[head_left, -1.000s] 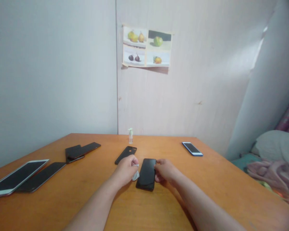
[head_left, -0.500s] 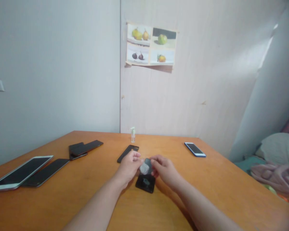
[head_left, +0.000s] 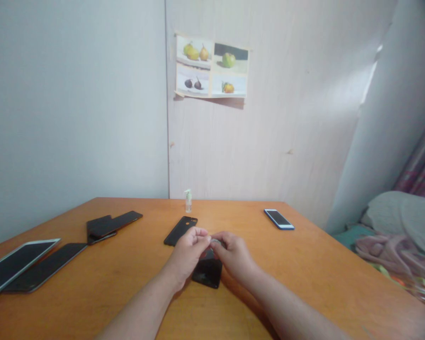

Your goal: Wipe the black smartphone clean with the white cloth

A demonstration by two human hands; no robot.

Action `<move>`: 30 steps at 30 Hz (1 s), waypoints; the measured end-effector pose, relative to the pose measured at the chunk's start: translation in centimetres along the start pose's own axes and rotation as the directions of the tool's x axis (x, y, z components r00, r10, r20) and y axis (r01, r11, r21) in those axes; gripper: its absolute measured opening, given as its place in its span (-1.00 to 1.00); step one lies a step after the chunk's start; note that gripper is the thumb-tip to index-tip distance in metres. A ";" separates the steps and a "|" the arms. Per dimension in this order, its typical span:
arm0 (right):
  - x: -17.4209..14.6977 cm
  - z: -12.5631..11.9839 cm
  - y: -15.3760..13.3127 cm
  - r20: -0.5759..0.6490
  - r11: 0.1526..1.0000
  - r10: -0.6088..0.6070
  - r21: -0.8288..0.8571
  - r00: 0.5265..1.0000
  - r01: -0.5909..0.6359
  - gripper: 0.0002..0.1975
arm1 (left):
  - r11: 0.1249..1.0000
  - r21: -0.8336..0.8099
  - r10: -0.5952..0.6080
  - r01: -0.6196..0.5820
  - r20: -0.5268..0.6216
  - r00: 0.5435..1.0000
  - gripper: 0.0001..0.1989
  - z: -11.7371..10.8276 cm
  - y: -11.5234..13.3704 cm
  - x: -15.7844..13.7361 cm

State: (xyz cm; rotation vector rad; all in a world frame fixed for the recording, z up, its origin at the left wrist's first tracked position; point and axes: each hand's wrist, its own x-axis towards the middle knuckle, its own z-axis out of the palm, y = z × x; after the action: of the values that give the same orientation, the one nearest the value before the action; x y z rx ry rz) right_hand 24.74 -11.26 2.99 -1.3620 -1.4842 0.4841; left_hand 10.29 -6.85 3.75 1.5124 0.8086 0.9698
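Observation:
My left hand (head_left: 189,250) and my right hand (head_left: 233,250) meet above the table, fingertips pinched close together. Between them is a thin, pale, see-through piece (head_left: 216,241), mostly covered by the fingers; its exact kind cannot be made out. Directly below the hands lies a black phone (head_left: 207,275), screen up and glossy, its far end hidden by my fingers. Just beyond my left hand rests a black phone case (head_left: 180,230) with a round hole and a camera cutout.
A small clear pump bottle (head_left: 188,202) stands toward the back of the wooden table (head_left: 134,269). At right lies a blue-edged phone (head_left: 279,219). On the left are a white tablet (head_left: 19,264), a dark slab-like device (head_left: 47,270) and overlapping black phones (head_left: 118,223). Bedding (head_left: 393,250) is beyond the right edge.
My hands have drawn together, and the pale piece that was spread between them is now largely hidden in the fingers. The view has shifted slightly to the right.

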 end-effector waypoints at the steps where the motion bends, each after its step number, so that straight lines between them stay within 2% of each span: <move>1: 0.2 -0.3 0.1 -0.017 1.000 0.015 -0.020 1.000 -0.015 -0.81 | 0.997 0.078 0.027 -0.025 -0.018 0.999 -0.64 0.0 -0.2 0.0; 4: 0.8 -1.1 0.5 -0.105 0.997 -0.006 -0.083 0.994 -0.002 -0.82 | 0.924 0.363 0.135 -0.122 -0.010 0.991 -0.63 0.0 -1.2 0.0; 7: 1.1 -1.7 0.9 -0.182 0.984 -0.088 -0.167 0.979 0.058 -0.82 | 0.751 0.631 0.185 -0.194 0.082 0.979 -0.47 -0.1 -2.0 -0.5; 9: 1.2 -1.9 1.1 -0.193 0.983 -0.088 -0.174 0.977 0.054 -0.81 | 0.650 0.729 0.188 -0.216 0.121 0.975 -0.32 0.0 -2.2 -0.9; 12: 1.2 -1.7 1.4 -0.162 0.995 -0.009 -0.098 0.987 -0.007 -0.79 | 0.607 0.757 0.186 -0.242 0.160 0.969 -0.28 0.1 -2.1 -1.1; 17: 1.1 -1.1 1.8 -0.149 1.000 0.003 -0.026 0.989 -0.007 -0.84 | 0.656 0.696 0.202 -0.290 0.207 0.957 -0.37 0.0 -1.6 -0.8; 21: 1.2 -1.2 2.4 -0.166 0.997 -0.012 -0.078 0.986 -0.001 -0.83 | 0.708 0.633 0.224 -0.313 0.219 0.950 -0.39 -0.2 -1.8 -0.6; 23: 1.4 -1.5 2.6 -0.158 0.990 -0.015 -0.139 0.987 -0.007 -0.80 | 0.748 0.601 0.233 -0.279 0.156 0.960 -0.42 -0.3 -2.1 -0.4; 26: 1.7 -1.9 3.1 -0.149 0.970 -0.022 -0.243 0.989 -0.015 -0.80 | 0.848 0.492 0.226 -0.198 0.003 0.974 -0.49 -0.6 -2.2 0.0; 30: 2.0 -2.1 3.7 -0.140 0.957 -0.003 -0.287 0.990 -0.038 -0.81 | 0.957 0.283 0.121 -0.059 -0.207 0.971 -0.63 -1.3 -0.7 0.7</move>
State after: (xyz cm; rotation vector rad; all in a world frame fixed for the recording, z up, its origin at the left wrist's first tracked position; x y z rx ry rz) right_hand 28.68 -9.10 1.55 -1.6039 -1.4684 0.1805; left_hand 9.45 -5.58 3.25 1.7107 1.0776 1.1463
